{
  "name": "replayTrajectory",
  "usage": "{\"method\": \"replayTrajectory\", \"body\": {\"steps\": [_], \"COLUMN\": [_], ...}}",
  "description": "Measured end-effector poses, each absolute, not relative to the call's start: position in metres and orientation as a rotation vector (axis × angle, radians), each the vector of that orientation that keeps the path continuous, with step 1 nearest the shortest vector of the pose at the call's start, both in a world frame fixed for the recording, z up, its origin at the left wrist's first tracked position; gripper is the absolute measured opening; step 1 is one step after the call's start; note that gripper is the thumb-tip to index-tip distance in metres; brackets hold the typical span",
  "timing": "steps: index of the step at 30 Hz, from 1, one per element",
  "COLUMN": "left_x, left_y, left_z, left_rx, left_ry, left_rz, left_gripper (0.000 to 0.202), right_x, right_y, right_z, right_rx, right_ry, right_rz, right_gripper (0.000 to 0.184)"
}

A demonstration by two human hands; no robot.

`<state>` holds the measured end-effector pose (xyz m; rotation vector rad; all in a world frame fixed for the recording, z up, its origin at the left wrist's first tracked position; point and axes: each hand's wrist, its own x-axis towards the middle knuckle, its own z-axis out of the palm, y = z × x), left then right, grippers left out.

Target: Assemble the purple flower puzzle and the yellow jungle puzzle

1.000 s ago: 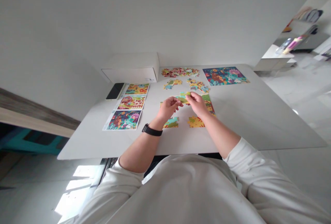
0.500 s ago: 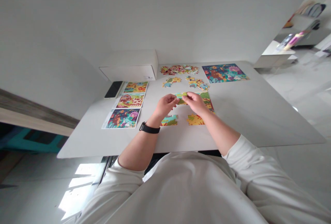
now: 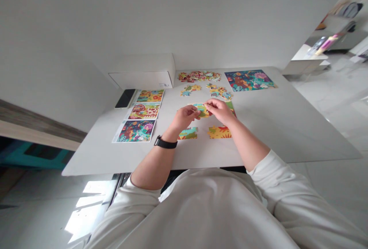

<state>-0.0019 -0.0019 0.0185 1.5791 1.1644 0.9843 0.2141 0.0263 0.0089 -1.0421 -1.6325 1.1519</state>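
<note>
Above the partly joined jigsaw on the table, my left hand (image 3: 185, 118) is pinched on a small green-and-yellow joined puzzle section (image 3: 203, 112). My right hand (image 3: 220, 110) is closed at the upper edge of that section, thumb and forefinger together on a thin puzzle piece seen nearly edge-on. Its picture cannot be made out. Beneath my hands, a blue-green joined strip (image 3: 188, 133) lies to the left and a yellow-orange joined strip (image 3: 220, 132) to the right, with a gap between them. My right hand partly covers a green section (image 3: 231, 106).
Loose pieces (image 3: 189, 89) and another small group (image 3: 220, 92) lie beyond my hands, with a red-toned heap (image 3: 199, 76) behind. A finished dark-blue picture (image 3: 250, 80) lies back right. Leftward are picture cards (image 3: 136, 131), a phone (image 3: 125, 99) and a white box (image 3: 140, 79).
My right fingers have shifted slightly up and now pinch a thin piece at the section's edge. The section has tilted to show more of its face. My left hand stays nearly in place.
</note>
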Motion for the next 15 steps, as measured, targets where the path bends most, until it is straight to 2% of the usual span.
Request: {"method": "replayTrajectory", "body": {"steps": [10,15], "left_x": [-0.009,-0.023], "left_y": [-0.004,0.001], "left_z": [0.022,0.020], "left_rx": [1.773,2.000], "left_ry": [1.129,1.107], "left_rz": [0.793,0.610], "left_gripper": [0.034,0.024], "right_x": [0.227,0.228], "right_y": [0.026,0.020], "right_z": [0.011,0.009], "right_rx": [-1.062,-1.104], "right_ry": [-1.711,-1.889], "right_rz": [1.293,1.375], "right_gripper": [0.044,0.036]}}
